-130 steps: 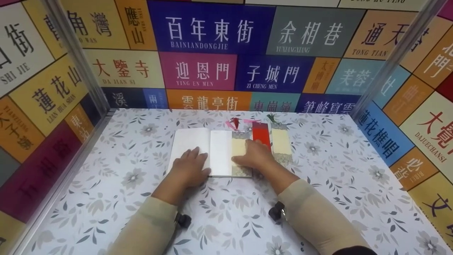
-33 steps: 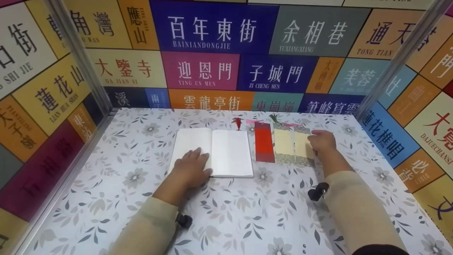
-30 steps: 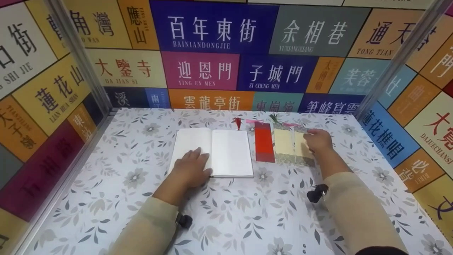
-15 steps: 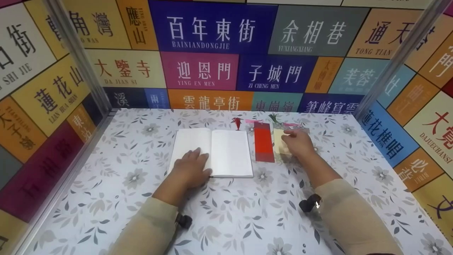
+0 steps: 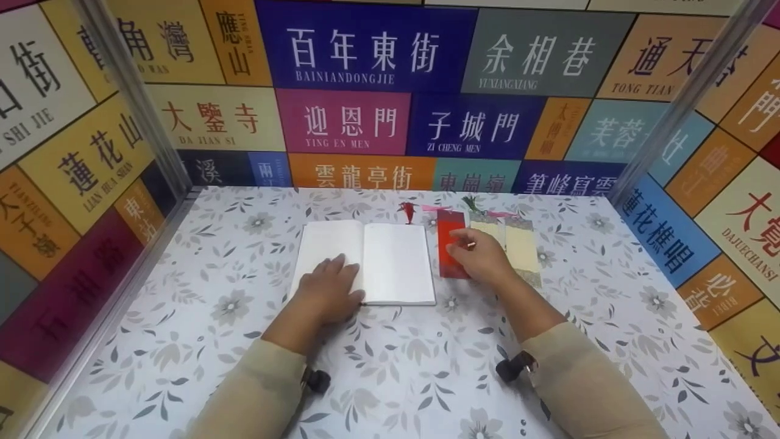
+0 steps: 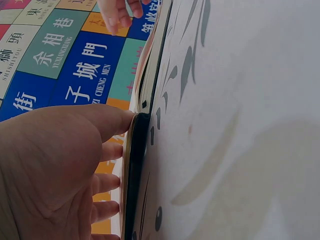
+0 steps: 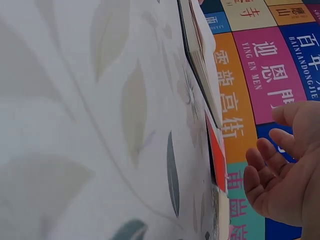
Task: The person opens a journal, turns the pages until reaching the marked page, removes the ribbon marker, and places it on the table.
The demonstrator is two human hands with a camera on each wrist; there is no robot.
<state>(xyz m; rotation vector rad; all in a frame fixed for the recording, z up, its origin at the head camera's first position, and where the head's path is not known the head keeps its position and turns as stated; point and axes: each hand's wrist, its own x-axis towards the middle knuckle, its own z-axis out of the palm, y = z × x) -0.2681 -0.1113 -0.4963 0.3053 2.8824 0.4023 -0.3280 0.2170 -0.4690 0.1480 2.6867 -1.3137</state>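
A notebook [image 5: 399,262] with blank white pages lies spread flat on the table. My left hand [image 5: 329,289] rests on its left page, fingers extended and the thumb by the lower edge at the fold. In the left wrist view the thumb touches the notebook's edge [image 6: 141,122]. My right hand [image 5: 483,256] hovers over the red bookmark [image 5: 448,259], its fingers loosely bent with nothing between them; the right wrist view shows it raised off the table. Two cream bookmarks with grey patterned ends lie to the right: one [image 5: 485,226] is partly hidden by this hand, the other [image 5: 521,247] shows fully.
A red tassel [image 5: 409,213] sticks out above the notebook. Pink ribbons [image 5: 436,208] and a green tassel [image 5: 469,203] lie above the bookmarks. The table has a floral white cover [image 5: 390,372]. Panels with large lettering [image 5: 365,55] stand behind and at both sides.
A cream bookmark has gone from the notebook's right page to the right end of the row. My right hand has since let go of it and moved left over the red bookmark.
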